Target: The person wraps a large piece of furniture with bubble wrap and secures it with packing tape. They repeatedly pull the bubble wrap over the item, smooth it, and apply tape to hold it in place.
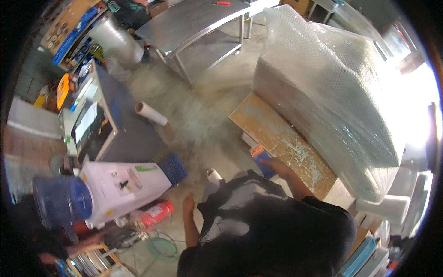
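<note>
Right hand (pixel 278 165): reaches forward and down from a black sleeve to the edge of the wooden board; its fingers close around the blue and orange flat object (pixel 261 159), gripping it at its near end.
Blue and orange object: a thin, card-like piece, blue with an orange top, standing against the near edge of the board, just in front of the right hand and touching it.
Left hand (pixel 188 203): hangs low beside the body above the concrete floor, fingers loose and holding nothing, well apart from the blue object.
White roll (pixel 213 177): a small roll of film on the floor, between the two hands, nearer the left.
Wooden board (pixel 281 141): worn and paint-scuffed, lying under the wrapped bundle.
Wrapped bundle (pixel 332 87): a large block covered in bubble wrap, resting on the board; what is inside cannot be made out.
Water dispenser (pixel 124 182): white, lying on its side to the left, with a blue water bottle (pixel 60 201) at its end; whether the bottle holds water cannot be told.
Red bottle (pixel 154 214): on the floor near the dispenser.
Steel table (pixel 194 21): farther off, with a red-handled tool (pixel 218 3) on top.
</note>
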`<action>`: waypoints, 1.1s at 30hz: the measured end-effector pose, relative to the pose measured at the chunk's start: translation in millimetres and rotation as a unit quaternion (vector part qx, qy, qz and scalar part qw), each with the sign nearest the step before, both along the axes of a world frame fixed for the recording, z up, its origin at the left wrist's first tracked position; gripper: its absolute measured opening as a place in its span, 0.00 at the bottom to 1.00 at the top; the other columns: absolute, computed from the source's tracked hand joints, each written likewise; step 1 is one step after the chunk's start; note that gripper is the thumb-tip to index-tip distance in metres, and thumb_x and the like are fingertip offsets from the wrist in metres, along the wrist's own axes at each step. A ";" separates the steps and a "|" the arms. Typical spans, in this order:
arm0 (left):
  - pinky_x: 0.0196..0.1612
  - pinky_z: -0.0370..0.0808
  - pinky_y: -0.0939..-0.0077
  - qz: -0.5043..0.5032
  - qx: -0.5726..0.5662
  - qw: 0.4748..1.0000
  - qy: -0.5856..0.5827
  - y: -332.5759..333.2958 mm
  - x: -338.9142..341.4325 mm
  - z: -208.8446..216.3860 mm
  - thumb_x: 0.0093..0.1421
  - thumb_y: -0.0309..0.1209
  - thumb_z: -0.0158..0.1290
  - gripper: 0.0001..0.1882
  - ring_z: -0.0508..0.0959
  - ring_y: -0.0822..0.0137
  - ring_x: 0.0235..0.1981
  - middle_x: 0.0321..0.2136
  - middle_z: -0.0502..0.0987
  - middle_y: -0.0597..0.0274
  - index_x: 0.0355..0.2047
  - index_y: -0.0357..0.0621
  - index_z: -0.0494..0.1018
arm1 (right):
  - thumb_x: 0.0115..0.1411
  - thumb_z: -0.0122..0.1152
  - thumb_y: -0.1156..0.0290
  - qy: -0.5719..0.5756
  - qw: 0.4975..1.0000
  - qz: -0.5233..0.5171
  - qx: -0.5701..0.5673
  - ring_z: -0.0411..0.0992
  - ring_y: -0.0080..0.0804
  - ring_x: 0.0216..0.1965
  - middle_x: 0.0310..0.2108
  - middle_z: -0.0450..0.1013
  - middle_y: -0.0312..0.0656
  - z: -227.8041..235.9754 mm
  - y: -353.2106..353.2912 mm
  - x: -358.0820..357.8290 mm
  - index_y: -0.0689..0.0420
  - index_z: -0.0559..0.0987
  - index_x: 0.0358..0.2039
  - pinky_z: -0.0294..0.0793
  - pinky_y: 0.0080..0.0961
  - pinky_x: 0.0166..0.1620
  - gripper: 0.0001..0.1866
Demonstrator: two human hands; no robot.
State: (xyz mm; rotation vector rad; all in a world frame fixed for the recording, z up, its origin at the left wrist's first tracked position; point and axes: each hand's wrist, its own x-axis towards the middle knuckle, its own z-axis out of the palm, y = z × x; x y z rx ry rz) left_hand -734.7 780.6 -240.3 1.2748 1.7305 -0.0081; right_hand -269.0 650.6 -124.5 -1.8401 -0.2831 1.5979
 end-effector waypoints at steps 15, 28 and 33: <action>0.59 0.69 0.71 -0.361 -0.269 0.806 -0.384 364.7 400.0 123.3 0.68 0.40 0.55 0.27 0.73 0.66 0.56 0.55 0.75 0.54 0.61 0.34 0.69 | 0.57 0.71 0.52 -0.144 0.983 -0.042 0.103 0.76 0.33 0.41 0.42 0.80 0.46 60.3 247.3 16.8 0.60 0.74 0.58 0.74 0.31 0.51 0.34; 0.47 0.74 0.75 -0.491 -0.479 0.668 -0.288 449.0 603.4 106.7 0.66 0.41 0.58 0.20 0.77 0.71 0.40 0.40 0.79 0.64 0.50 0.37 0.77 | 0.57 0.69 0.49 -0.234 0.924 -0.302 -0.011 0.79 0.43 0.44 0.42 0.80 0.53 86.2 347.5 61.9 0.64 0.73 0.56 0.75 0.36 0.50 0.36; 0.46 0.74 0.76 -0.662 -0.410 0.551 -0.300 458.5 659.8 85.5 0.66 0.38 0.58 0.15 0.78 0.72 0.40 0.35 0.80 0.64 0.42 0.37 0.79 | 0.58 0.69 0.49 -0.244 0.860 -0.445 -0.042 0.79 0.43 0.45 0.43 0.79 0.54 82.0 400.0 52.1 0.66 0.74 0.54 0.75 0.36 0.50 0.35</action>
